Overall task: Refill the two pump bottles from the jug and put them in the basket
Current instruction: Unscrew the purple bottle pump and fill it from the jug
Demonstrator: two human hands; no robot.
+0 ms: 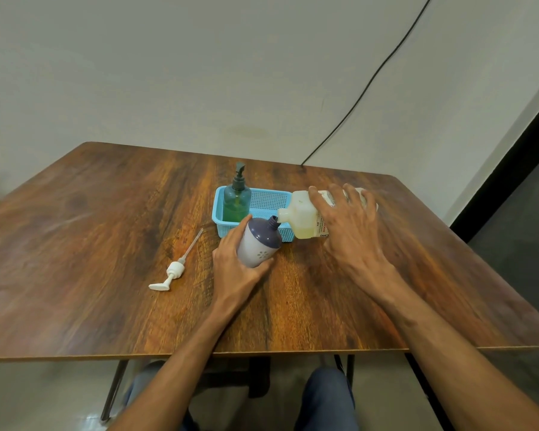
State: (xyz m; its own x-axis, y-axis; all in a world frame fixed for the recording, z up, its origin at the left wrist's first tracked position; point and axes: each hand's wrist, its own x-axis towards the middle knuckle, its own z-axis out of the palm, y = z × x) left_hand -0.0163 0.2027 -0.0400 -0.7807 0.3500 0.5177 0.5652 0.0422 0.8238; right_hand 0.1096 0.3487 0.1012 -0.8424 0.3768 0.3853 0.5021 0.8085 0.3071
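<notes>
Left hand wraps around a white bottle with a purple shoulder, tilting its open neck to the right; right hand grips a pale jug from above, tipped sideways so its spout meets that neck, yellowish liquid pooled at the jug's lower side; just behind them sits a blue basket holding an upright green pump bottle; a white pump head lies apart on the wooden table, left of the hands.
</notes>
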